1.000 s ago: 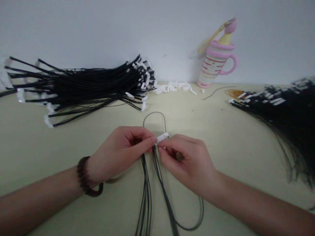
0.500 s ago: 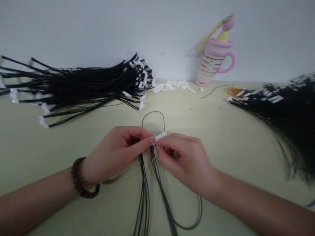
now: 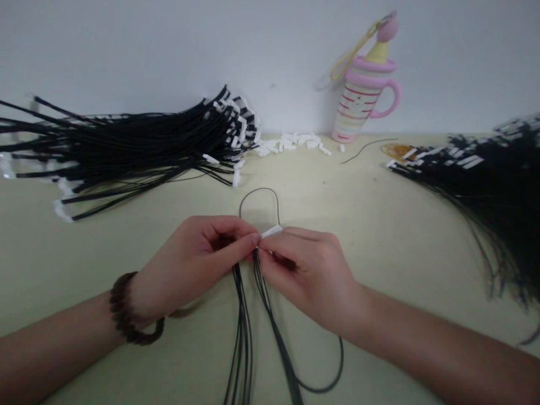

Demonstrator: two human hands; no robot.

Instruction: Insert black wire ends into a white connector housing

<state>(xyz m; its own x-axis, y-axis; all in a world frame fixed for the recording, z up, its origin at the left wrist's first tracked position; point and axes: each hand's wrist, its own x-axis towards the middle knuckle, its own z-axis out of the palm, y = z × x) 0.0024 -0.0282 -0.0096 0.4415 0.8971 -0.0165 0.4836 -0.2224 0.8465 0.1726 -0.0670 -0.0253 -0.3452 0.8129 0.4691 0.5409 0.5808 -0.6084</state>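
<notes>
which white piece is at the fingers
The white piece where left hand and right hand meet; others lie near the wall or among wire bundles.

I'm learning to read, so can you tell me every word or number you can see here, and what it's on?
There are no words or numbers I can read.
Pink striped cup: a small print on its front, too blurred to read.
White piece between the hands: no writing I can make out.
</notes>
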